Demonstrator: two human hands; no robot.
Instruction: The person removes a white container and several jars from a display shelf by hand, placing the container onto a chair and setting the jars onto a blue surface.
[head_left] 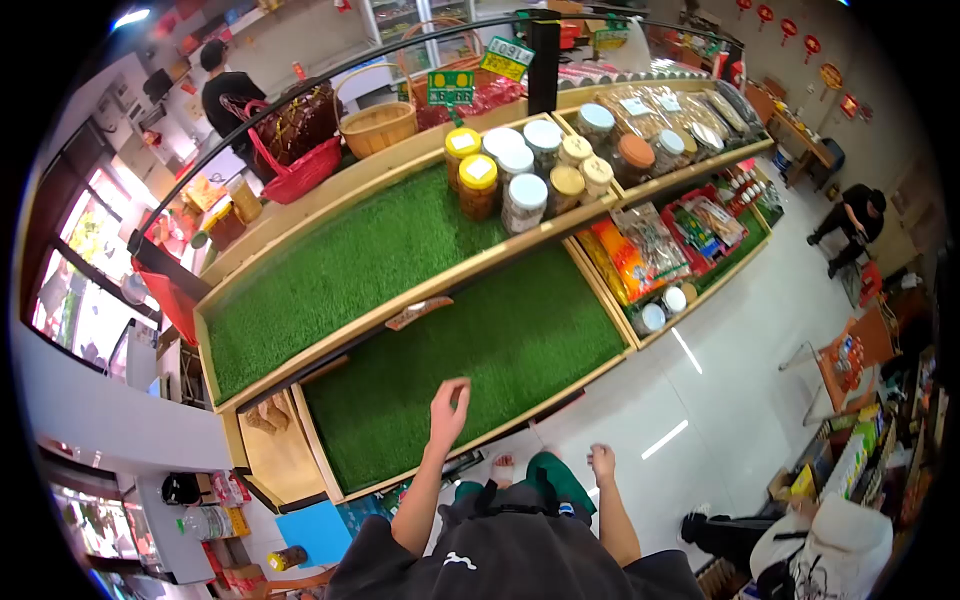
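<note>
My left hand (449, 410) is held out over the lower shelf tray (470, 350), which is lined with green artificial turf. Its fingers are loosely bent and apart from the thumb, with nothing between them. Down at my right side, my right hand (601, 460) hangs above the pale floor, its fingers curled in and no object showing in them. Behind the lower tray rises the upper turf-lined tray (340, 270). Several lidded jars, among them a yellow-lidded jar (478, 188) and a white-lidded jar (525, 203), are grouped at that tray's right end.
Bagged dry goods (650, 245) fill the shelf sections on the right. A pink basket (295, 170) and a wooden basket (378, 125) stand behind the upper tray. One person (230, 95) is at the back left; another person (855, 225) is far right. A blue board (315, 537) lies lower left.
</note>
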